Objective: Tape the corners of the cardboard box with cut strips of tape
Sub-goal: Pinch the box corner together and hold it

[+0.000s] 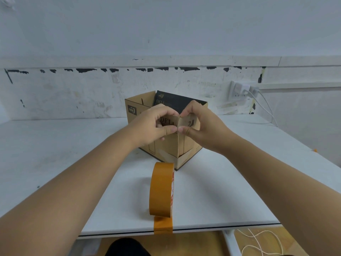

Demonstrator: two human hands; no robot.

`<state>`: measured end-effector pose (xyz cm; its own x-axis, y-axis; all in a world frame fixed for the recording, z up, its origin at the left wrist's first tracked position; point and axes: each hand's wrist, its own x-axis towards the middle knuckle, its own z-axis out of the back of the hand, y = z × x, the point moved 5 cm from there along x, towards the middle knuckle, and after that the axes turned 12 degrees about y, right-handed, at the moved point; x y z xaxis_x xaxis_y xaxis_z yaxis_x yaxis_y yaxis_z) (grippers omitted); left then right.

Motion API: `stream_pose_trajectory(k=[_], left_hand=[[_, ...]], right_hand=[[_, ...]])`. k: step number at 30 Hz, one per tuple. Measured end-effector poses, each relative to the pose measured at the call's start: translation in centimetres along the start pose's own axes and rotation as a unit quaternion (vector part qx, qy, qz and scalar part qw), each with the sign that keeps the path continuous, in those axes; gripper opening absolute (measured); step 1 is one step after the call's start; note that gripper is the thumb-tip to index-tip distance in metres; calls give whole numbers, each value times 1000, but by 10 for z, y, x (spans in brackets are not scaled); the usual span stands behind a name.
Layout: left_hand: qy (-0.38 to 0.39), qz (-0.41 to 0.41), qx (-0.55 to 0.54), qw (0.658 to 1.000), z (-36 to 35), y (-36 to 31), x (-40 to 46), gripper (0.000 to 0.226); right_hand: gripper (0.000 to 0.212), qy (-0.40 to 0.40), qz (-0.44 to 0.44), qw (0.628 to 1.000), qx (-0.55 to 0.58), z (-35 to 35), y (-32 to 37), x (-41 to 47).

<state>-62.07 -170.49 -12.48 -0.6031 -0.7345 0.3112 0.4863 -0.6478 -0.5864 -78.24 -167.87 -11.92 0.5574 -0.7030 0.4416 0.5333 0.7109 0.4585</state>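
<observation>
Left hand (154, 122) and right hand (200, 122) curled over the near upper corner of the cardboard box (166, 143), thumbs meeting at the vertical edge, fingers hooked over the rim; both partly closed, pressing on the corner rather than gripping; whether a strip of tape lies beneath the thumbs cannot be told; judged step: smoothing a strip onto this corner. Below the hands, box resting on the white worktop (64, 154), a pale strip apparently already at its lower near corner. Nearer than the hands, tape roll (162, 189) standing on edge, free end stuck to the worktop's front edge. Next move calls for releasing, then cutting a fresh strip.
</observation>
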Motion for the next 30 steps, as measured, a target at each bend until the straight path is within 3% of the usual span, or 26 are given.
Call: stream_pose_trajectory(k=[16,25,30], left_hand=[[-6,0,47,999,-3,-5,-4,39],[-9,-2,-7,1000,-1,-7,-2,14],[-24,1,9,1000,-1,-7,0,20]], right_hand=[[33,-10,9,1000,-25,2,-2,0],[11,-11,8,999,42,5,-1,3],[7,-20,-4,999,43,5,-1,5]])
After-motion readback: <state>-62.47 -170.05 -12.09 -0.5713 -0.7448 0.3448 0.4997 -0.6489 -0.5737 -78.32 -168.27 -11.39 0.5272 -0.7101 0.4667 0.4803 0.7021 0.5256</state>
